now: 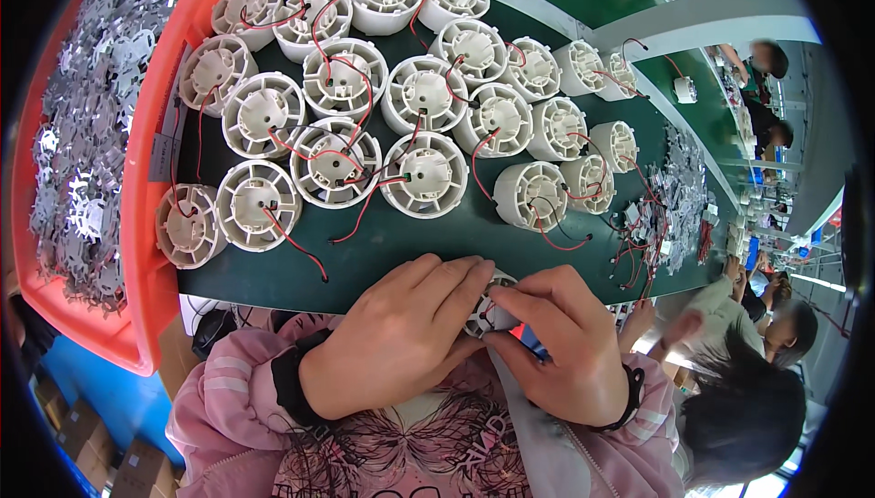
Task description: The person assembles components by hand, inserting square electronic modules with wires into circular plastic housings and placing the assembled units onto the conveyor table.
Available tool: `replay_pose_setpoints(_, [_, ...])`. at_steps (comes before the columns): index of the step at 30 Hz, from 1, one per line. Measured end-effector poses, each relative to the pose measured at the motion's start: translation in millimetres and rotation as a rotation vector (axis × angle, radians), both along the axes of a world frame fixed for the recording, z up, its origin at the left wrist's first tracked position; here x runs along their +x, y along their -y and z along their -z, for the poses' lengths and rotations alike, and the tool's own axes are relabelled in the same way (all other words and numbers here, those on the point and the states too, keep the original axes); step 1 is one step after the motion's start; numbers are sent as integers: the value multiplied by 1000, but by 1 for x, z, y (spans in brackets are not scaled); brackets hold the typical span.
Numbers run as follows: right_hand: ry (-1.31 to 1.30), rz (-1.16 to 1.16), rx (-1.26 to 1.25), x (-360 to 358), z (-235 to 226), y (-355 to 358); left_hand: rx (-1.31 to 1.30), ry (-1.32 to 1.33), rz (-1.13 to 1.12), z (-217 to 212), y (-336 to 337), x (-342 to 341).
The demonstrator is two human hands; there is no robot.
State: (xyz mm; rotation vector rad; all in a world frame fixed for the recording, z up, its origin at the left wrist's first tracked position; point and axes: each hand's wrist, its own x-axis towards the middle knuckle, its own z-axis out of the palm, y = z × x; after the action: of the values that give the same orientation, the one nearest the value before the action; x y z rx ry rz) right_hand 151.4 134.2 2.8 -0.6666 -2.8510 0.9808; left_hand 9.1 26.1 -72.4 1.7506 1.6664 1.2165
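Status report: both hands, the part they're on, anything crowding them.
Left hand and right hand both gripping one white round housing. Held at green bench edge. Rows of housings beyond, clear of hands.

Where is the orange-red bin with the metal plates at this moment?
In the head view, the orange-red bin stands on the person's left, against the left edge of the green belt, beside the rows of white round housings; the left hand is lower right of it.

I see my left hand [401, 338] and right hand [563, 343] at the lower centre, both pinching one small white round part [488, 308]. Above them, rows of white round housings [426, 173] with red wires cover the green table [410, 243], and an orange bin [150, 179] of metal pieces fills the upper left.
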Motion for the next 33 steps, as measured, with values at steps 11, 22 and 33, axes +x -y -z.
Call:
replay_pose_setpoints(11, [-17,-18,-95,10,8,-12,61,42,45,9,-5,-6])
replay_pose_setpoints(22, [-191,166,-762,26,31,-28,41,94,83,10,-3,-8])
replay_pose_setpoints(33, [-43,313,-748,7,33,-15,-87,118,106,6,-4,-11])
